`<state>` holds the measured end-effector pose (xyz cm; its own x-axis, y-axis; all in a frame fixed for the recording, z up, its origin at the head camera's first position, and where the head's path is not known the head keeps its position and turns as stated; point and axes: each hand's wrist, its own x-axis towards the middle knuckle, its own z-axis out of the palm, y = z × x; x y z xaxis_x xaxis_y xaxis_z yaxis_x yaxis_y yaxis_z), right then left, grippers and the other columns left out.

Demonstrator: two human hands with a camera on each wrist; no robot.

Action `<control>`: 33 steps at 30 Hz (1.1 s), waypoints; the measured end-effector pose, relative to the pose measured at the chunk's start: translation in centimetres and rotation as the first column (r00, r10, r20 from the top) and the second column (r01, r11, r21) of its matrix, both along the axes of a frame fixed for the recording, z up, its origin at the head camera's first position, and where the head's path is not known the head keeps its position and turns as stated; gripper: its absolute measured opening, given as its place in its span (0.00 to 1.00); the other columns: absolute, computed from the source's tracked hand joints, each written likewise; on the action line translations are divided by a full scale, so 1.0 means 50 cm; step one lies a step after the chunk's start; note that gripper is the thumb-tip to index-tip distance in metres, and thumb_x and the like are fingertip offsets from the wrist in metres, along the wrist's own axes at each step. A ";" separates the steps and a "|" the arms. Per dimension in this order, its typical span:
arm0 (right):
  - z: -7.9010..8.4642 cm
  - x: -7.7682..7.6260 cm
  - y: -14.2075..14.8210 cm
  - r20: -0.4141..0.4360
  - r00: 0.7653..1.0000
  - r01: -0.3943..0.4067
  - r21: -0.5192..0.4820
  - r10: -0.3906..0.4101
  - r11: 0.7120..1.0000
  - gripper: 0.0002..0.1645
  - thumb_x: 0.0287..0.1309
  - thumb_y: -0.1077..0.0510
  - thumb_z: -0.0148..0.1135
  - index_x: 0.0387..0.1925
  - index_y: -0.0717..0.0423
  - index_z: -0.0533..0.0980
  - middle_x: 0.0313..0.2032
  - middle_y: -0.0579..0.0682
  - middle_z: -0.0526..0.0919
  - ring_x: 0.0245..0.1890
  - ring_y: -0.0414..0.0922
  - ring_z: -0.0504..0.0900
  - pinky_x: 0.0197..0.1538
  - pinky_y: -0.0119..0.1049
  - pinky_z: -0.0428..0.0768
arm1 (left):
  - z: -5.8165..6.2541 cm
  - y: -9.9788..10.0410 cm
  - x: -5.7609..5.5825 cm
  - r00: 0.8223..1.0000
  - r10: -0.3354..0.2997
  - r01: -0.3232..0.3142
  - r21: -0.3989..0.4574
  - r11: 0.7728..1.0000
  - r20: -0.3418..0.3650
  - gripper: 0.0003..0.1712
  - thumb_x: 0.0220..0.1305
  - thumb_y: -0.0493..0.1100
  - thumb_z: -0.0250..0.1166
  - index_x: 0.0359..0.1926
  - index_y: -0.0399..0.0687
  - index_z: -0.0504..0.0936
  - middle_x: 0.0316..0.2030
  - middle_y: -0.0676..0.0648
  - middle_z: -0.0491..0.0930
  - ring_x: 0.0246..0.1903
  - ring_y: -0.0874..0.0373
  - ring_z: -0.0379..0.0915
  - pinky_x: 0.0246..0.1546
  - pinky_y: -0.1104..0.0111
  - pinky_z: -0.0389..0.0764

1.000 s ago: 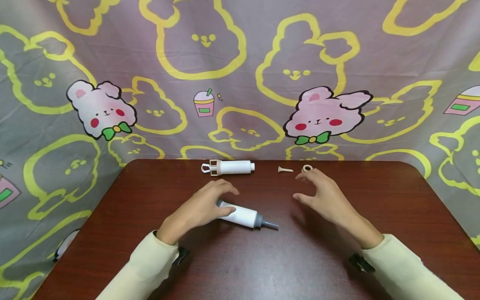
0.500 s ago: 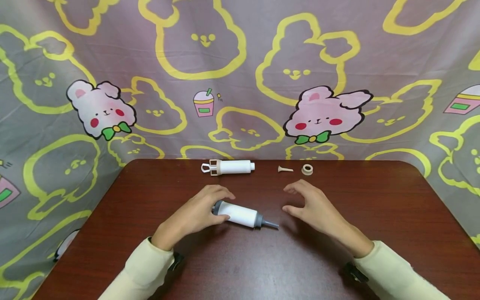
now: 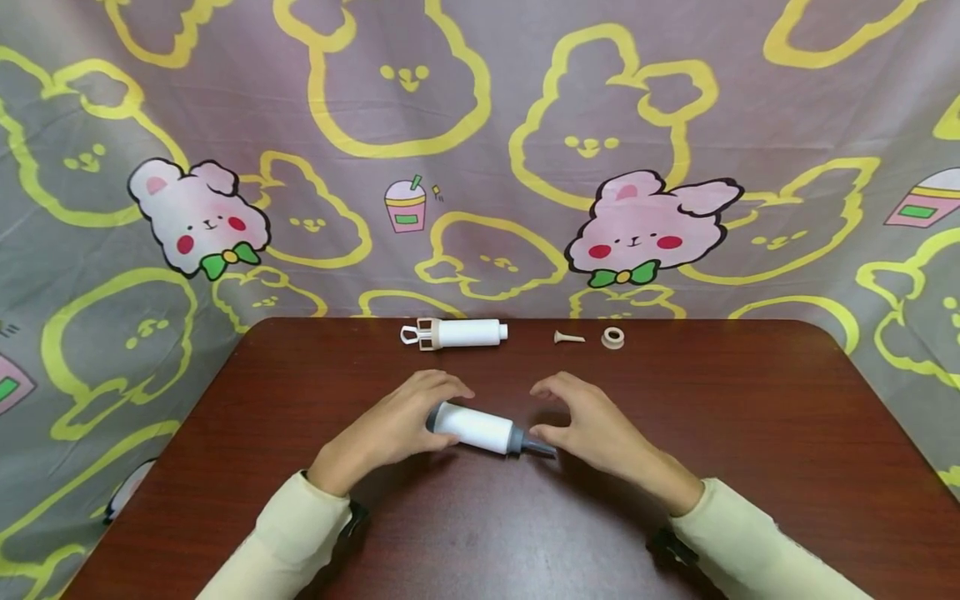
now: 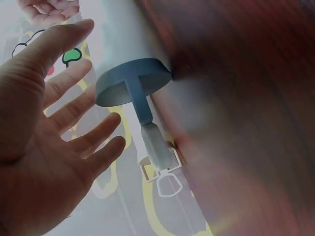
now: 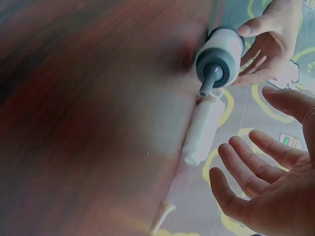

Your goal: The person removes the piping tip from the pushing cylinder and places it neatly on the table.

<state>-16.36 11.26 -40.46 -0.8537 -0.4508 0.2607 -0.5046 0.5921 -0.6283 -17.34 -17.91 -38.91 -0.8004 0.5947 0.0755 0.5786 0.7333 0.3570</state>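
- One grey-nozzled syringe (image 3: 476, 428)
- Beside it, two hands: left hand (image 3: 393, 423), right hand (image 3: 600, 427), each grip released
- Beyond it, one beige-collared syringe (image 3: 468, 333), one flared peg (image 3: 568, 338), one flanged ring (image 3: 613, 343)

White tube (image 3: 476, 428) w/ gray cap (image 4: 118, 83) & nozzle (image 3: 538, 448) is lying flat on tbl (image 3: 480, 525), btwn L hand (image 3: 397, 418) & R hand (image 3: 600, 427), pointing right.

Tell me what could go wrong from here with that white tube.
The white tube lies on its side between the left hand and right hand, apparently ungripped; a nudge could roll it. The slim grey nozzle sits close to the right hand, so a hasty grasp might knock it. The small ring and peg sit near the far edge of the table, and a stray sweep might send them off.
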 end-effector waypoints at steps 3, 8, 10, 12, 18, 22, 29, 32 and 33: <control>-0.003 -0.002 -0.012 0.013 1.000 -0.011 0.004 0.011 1.000 0.25 0.53 0.61 0.80 0.52 0.61 0.81 0.48 0.55 0.86 0.49 0.54 0.85 0.53 0.51 0.84 | -0.003 0.000 -0.004 1.000 0.000 0.000 -0.006 1.000 0.015 0.32 0.56 0.43 0.81 0.62 0.47 0.82 0.62 0.50 0.80 0.68 0.48 0.70 0.68 0.52 0.74; -0.007 -0.004 -0.028 0.035 0.999 -0.026 -0.011 0.026 1.000 0.23 0.52 0.62 0.80 0.50 0.61 0.82 0.46 0.55 0.87 0.48 0.53 0.85 0.52 0.50 0.84 | -0.008 0.001 -0.008 1.000 -0.012 0.012 -0.005 1.000 0.023 0.33 0.55 0.44 0.81 0.62 0.48 0.82 0.62 0.50 0.80 0.69 0.48 0.70 0.69 0.52 0.74; -0.010 -0.005 -0.032 0.039 0.999 -0.033 -0.004 0.033 0.999 0.23 0.52 0.62 0.80 0.49 0.61 0.82 0.45 0.55 0.87 0.47 0.53 0.85 0.51 0.48 0.83 | -0.010 0.001 -0.009 1.000 -0.020 0.020 -0.008 1.000 0.023 0.33 0.55 0.43 0.82 0.62 0.48 0.82 0.61 0.49 0.80 0.68 0.48 0.70 0.69 0.51 0.74; -0.012 -0.007 -0.036 0.038 0.998 -0.044 0.007 0.043 0.999 0.22 0.51 0.63 0.80 0.48 0.60 0.82 0.43 0.54 0.87 0.45 0.51 0.85 0.50 0.45 0.83 | -0.011 0.001 -0.010 0.999 -0.028 0.028 -0.012 1.000 0.025 0.34 0.54 0.43 0.82 0.62 0.47 0.82 0.61 0.49 0.81 0.68 0.47 0.70 0.69 0.51 0.73; -0.017 -0.009 -0.043 0.052 0.997 -0.065 0.023 0.064 0.998 0.21 0.50 0.62 0.81 0.46 0.61 0.82 0.42 0.53 0.87 0.43 0.49 0.85 0.48 0.40 0.83 | -0.015 0.001 -0.013 0.999 -0.029 0.030 -0.016 0.999 0.045 0.34 0.54 0.41 0.82 0.63 0.48 0.82 0.61 0.49 0.81 0.69 0.46 0.70 0.70 0.50 0.72; -0.021 -0.011 -0.047 0.073 0.995 -0.071 0.026 0.069 0.997 0.21 0.51 0.62 0.81 0.46 0.61 0.82 0.42 0.53 0.87 0.42 0.48 0.85 0.47 0.39 0.83 | -0.016 0.001 -0.014 0.998 -0.029 0.029 -0.008 1.000 0.060 0.33 0.55 0.40 0.81 0.62 0.49 0.82 0.61 0.49 0.82 0.68 0.46 0.70 0.69 0.49 0.73; -0.027 -0.014 -0.057 0.117 0.989 -0.094 0.021 0.091 0.995 0.19 0.50 0.63 0.81 0.44 0.57 0.82 0.39 0.48 0.86 0.40 0.43 0.84 0.45 0.36 0.82 | -0.020 -0.001 -0.013 0.997 -0.035 0.034 0.006 0.999 0.065 0.30 0.55 0.38 0.81 0.60 0.50 0.84 0.58 0.50 0.84 0.66 0.47 0.73 0.68 0.49 0.74; -0.027 -0.014 -0.060 0.127 0.988 -0.096 0.021 0.092 0.995 0.19 0.50 0.63 0.81 0.43 0.56 0.82 0.38 0.47 0.86 0.39 0.42 0.83 0.45 0.34 0.81 | -0.021 -0.001 -0.013 0.997 -0.041 0.040 0.012 0.999 0.066 0.29 0.56 0.38 0.80 0.59 0.50 0.84 0.58 0.50 0.84 0.65 0.47 0.73 0.67 0.50 0.74; -0.028 -0.015 -0.062 0.133 0.987 -0.098 0.019 0.095 0.995 0.19 0.50 0.63 0.81 0.43 0.56 0.82 0.38 0.47 0.86 0.39 0.42 0.83 0.44 0.34 0.81 | -0.021 -0.001 -0.013 0.997 -0.042 0.042 0.013 0.999 0.066 0.28 0.56 0.37 0.80 0.59 0.50 0.85 0.58 0.50 0.84 0.65 0.47 0.73 0.67 0.50 0.74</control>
<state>-17.08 8.17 -41.84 -0.8318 -0.5380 0.1366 -0.4744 0.5612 -0.6782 -17.98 -17.95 -39.97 -0.7781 0.6274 0.0301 0.5836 0.7044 0.4041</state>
